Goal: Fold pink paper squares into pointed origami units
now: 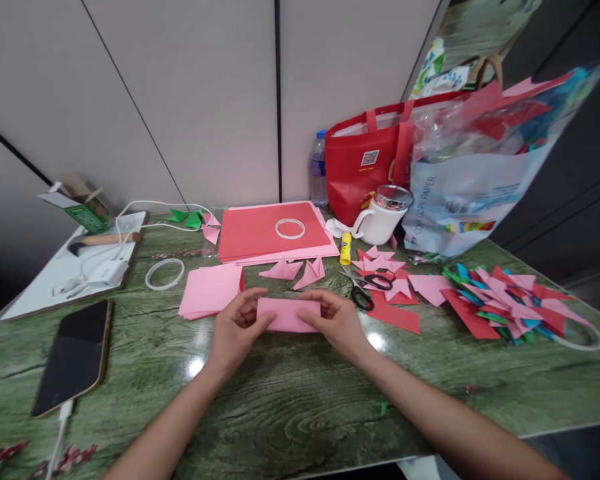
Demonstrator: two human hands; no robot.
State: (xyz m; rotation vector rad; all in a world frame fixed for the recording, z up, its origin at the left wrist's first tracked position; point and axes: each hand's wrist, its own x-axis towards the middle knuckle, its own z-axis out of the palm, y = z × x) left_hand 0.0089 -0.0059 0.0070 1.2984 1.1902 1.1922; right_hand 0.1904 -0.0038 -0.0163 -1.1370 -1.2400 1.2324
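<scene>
- "COPY PAPER" is running upward along the left edge of the plastic bag [473, 181]; a preceding word is blurring.
- A QR code [370, 158] is showing on the red bag [357, 179], tiny yellow lettering sitting illegibly beneath.
- Print on the green box [91, 215] and bottle [319, 172] is appearing too small for reading.

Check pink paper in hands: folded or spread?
Folded, it appears: the pink paper between left hand and right hand is a narrow strip, unlike the squarish pink stack nearby.

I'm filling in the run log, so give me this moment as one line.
left hand: holds pink paper by left end | right hand: holds right end | nearby: pink stack, scissors
</scene>
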